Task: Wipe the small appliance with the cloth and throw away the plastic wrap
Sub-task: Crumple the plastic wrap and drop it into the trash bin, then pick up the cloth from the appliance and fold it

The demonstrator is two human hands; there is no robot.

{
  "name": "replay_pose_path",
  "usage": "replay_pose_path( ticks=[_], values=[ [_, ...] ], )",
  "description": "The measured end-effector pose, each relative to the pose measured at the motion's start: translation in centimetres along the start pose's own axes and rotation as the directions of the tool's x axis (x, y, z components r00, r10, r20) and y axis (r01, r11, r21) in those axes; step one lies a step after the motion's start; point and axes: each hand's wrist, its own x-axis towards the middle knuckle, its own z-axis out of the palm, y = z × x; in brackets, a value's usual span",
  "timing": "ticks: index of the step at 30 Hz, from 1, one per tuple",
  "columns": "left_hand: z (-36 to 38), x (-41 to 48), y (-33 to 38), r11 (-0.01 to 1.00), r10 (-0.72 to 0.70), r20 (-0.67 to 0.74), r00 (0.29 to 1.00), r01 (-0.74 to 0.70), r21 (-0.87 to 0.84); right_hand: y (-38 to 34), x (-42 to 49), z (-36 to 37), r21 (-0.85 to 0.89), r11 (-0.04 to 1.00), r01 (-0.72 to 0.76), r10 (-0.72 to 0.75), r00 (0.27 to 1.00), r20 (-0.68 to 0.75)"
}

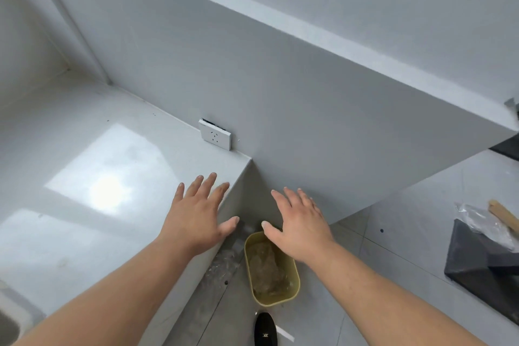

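Colours of the bin, wrap, counter and surrounding objects.
A pale yellow bin [271, 270] is holding clear crumpled plastic wrap [265, 268]; the counter [84, 177] is showing glossy white, the socket [214, 134] white, the shoe [265, 330] black.

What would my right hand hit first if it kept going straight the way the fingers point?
Most likely the grey wall. Your right hand hovers open above the yellow bin, fingers aimed forward at that wall, with nothing visible between. Depth is hard to judge from this view.

Two bare hands, left hand [198, 209] and right hand [299, 222], spread flat and empty mid-frame; clear plastic wrap [265, 270] lies in the yellow bin [295, 275] below them
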Motion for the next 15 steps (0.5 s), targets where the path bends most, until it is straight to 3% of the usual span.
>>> replay_pose_path(
  ticks=[9, 15],
  values=[
    [-7.8, -3.4, 0.5, 0.994, -0.057, -0.155, 0.986, 0.042, -0.097, -3.7, -1.6, -7.2, -0.012, 0.999, 0.042, -0.043, 0.993, -0.114],
    [-13.3, -6.2, -0.5, 0.996, -0.067, -0.268, 0.961, 0.051, -0.066, -7.3, -3.6, -13.0, -0.045, 0.995, 0.087, -0.094, 0.977, -0.192]
  ],
)
